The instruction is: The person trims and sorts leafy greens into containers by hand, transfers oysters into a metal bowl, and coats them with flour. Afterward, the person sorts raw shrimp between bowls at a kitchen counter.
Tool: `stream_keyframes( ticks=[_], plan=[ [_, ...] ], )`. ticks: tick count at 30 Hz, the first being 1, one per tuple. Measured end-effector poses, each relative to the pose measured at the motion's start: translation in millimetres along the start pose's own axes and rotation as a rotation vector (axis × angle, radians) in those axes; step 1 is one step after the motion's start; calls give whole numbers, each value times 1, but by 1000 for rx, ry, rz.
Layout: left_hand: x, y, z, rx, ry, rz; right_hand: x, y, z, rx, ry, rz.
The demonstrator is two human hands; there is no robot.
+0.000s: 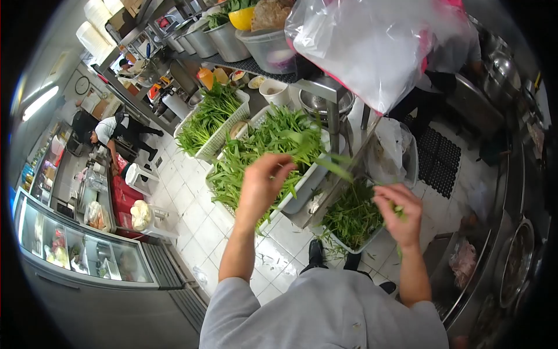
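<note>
My left hand (267, 181) is raised over the near part of a white basket (303, 189) heaped with leafy greens (256, 152). Its fingers are curled toward the thumb, and whether anything is between them is too blurred to tell. My right hand (400, 210) is closed on green stems (399, 212), above and right of a lower tub (353, 250) of greens and cut stems (351, 218). Blurred green leaves (337, 166) show in the air between my hands. A second white basket (244, 104) of long-stemmed greens stands behind the first.
A clear plastic bag (363, 46) hangs at the top. Metal containers (228, 42) line the shelf behind the baskets. A person (110, 129) bends over the counter at the left, near white stools (141, 177). Another person's dark trousers (433, 87) show at the upper right.
</note>
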State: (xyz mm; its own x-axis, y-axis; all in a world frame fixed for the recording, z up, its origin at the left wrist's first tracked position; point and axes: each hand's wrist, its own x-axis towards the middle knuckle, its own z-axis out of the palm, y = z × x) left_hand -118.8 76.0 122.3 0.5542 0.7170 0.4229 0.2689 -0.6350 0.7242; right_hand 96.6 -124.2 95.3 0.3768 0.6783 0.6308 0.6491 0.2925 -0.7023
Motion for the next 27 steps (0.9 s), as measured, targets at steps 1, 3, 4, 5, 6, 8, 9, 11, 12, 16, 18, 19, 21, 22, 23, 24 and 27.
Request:
stream_keyframes(
  ticks=[1, 3, 4, 5, 6, 8, 9, 11, 12, 16, 18, 19, 21, 22, 23, 24, 27],
  plan=[
    [-9, 13, 11, 6, -87, 11, 7, -18, 7, -3, -68, -74],
    [-29, 34, 37, -28, -237, 20, 9, -34, 23, -25, -224, -99],
    [-38, 40, 49, -72, -304, 19, 3, -27, 28, -43, -275, -47],
    [-45, 40, 61, -132, -340, 23, -7, -13, 35, -64, -326, 8],
    [-47, 38, 68, -194, -374, 30, -16, 1, 40, -88, -375, 60],
    [-38, 28, 68, -231, -339, -67, -39, 27, 40, -44, -299, 155],
    [-31, 7, 69, -150, -292, -64, -51, 37, 40, 15, -249, 235],
    [-9, -36, 72, 113, -199, -11, -55, 39, 32, 49, -190, 444],
    [3, -59, 73, 295, -152, 40, -54, 40, 30, 136, -152, 476],
    [26, -129, 75, 563, -247, 230, -41, 47, 6, 554, 47, 692],
    [38, -122, 59, 488, -230, 200, -33, 52, -10, 816, 194, 821],
    [44, -108, 50, 386, -152, 172, -31, 56, -16, 838, 236, 820],
    [53, -79, 25, 217, -14, 109, -27, 64, -23, 898, 289, 801],
    [58, -70, 13, 153, 48, 80, -27, 64, -25, 873, 309, 793],
    [62, -68, 1, 113, 112, 66, -26, 64, -25, 854, 318, 787],
    [65, -66, -12, 81, 186, 48, -22, 65, -22, 843, 315, 779],
    [70, -52, -47, -143, 225, 10, -16, 62, -21, 727, 312, 773]
  ],
)
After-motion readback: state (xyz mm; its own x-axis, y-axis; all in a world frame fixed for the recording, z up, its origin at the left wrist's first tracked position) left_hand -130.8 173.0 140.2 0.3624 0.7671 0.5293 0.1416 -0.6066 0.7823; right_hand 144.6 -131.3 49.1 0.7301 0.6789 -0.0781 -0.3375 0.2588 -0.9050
